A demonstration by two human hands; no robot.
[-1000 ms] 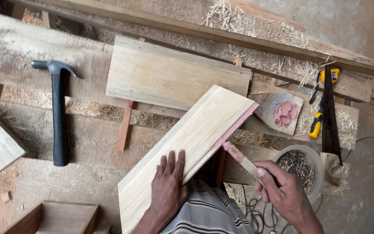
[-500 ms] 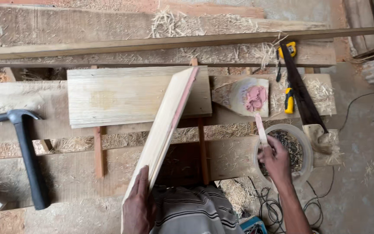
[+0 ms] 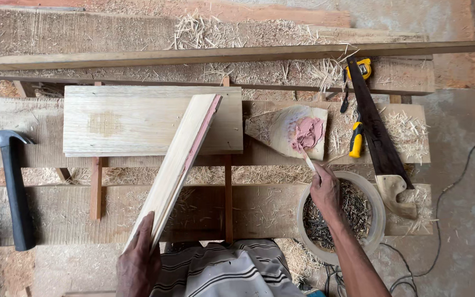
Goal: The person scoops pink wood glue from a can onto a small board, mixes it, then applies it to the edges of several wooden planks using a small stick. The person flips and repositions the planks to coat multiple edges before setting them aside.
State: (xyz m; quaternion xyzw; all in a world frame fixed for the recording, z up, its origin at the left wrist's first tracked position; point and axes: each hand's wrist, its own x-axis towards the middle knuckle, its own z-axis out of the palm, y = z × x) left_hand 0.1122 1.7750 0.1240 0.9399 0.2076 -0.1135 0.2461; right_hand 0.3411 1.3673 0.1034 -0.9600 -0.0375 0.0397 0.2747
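Observation:
My left hand [image 3: 137, 263] grips the near end of a pale wooden plank [image 3: 177, 165] tilted on its edge; its long edge is smeared with pink filler. The plank's far end rests on a flat board [image 3: 116, 120] lying on the workbench. My right hand [image 3: 325, 190] holds a thin wooden stick [image 3: 308, 159] whose tip touches a lump of pink filler [image 3: 307, 132] on a scrap of wood [image 3: 281, 129].
A round bowl of nails [image 3: 358, 212] sits under my right wrist. A handsaw [image 3: 377, 143], a yellow tape measure [image 3: 362, 68] and a yellow-handled tool [image 3: 355, 140] lie at the right. A black hammer [image 3: 15, 187] lies at the left. Wood shavings cover the slatted bench [image 3: 56, 214].
The plank has turned from lying flat to standing on its edge. My right hand has moved the stick from the plank's edge over to the pink filler on the scrap.

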